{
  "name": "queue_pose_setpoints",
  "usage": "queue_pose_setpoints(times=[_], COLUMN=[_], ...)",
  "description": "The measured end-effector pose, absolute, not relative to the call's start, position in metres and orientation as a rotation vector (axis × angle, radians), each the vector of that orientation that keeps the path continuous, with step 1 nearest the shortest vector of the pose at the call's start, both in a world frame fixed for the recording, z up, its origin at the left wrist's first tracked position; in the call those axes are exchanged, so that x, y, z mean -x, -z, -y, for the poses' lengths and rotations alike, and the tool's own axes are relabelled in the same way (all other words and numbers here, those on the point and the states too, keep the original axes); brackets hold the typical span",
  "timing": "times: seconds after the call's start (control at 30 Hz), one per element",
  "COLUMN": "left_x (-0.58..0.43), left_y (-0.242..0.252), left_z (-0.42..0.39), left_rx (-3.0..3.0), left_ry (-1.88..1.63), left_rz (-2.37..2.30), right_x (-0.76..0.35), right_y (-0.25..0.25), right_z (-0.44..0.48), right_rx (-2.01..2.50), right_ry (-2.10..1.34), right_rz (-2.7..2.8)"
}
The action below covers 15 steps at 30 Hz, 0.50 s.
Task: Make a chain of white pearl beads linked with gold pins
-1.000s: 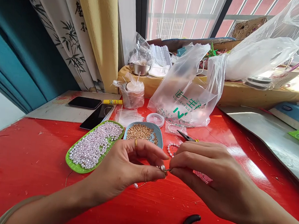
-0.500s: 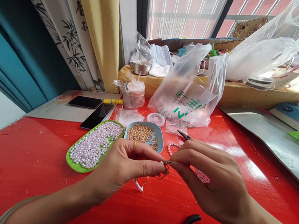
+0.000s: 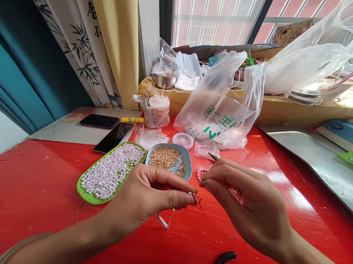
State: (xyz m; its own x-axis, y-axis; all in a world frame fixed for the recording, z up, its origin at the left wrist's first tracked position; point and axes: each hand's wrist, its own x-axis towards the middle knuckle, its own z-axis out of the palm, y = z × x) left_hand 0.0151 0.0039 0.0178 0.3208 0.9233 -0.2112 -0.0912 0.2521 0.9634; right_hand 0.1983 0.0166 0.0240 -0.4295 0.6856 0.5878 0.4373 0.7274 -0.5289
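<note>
My left hand point(image 3: 158, 190) is closed in a pinch on a beaded strand. White pearl beads point(image 3: 162, 221) and a thin gold chain hang below its fingers, and a short dangling end shows past the thumb tip. A little to the right, my right hand point(image 3: 243, 202) has thumb and forefinger pressed together, apart from the left fingertips; whatever they hold is too small to make out. Behind it lies a loop of pearl beads point(image 3: 202, 173), and a dark plier tip point(image 3: 213, 156) shows above the knuckles, the rest hidden.
A green tray point(image 3: 93, 199) holds pearl beads; a blue dish point(image 3: 189, 162) holds gold beads. Behind are two phones point(image 3: 100, 121), a glue tube point(image 3: 132, 120), a round plastic lid point(image 3: 183, 140) and a plastic bag point(image 3: 213, 110). A black tool handle point(image 3: 224, 261) lies at the front edge.
My right fingertips have drawn back slightly to the right and up, away from the left fingertips. The dangling end has swung right; my left hand keeps its pinch.
</note>
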Motion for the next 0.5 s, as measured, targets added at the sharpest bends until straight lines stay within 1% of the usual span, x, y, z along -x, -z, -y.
queue_pose_setpoints(times=[0.1, 0.5], left_x=[-0.0147, -0.0168], left_y=[-0.0179, -0.0179], left_z=[-0.0056, -0.0031], left_rx=[-1.067, -1.024], left_ry=[-0.886, -0.981], left_rz=[-0.971, -0.926], right_x=[-0.1997, -0.1921], right_y=[-0.0246, -0.0223], right_z=[-0.0159, -0.007], right_rx=[0.895, 0.784], right_ry=[-0.387, -0.298], right_rz=[2.076, 2.095])
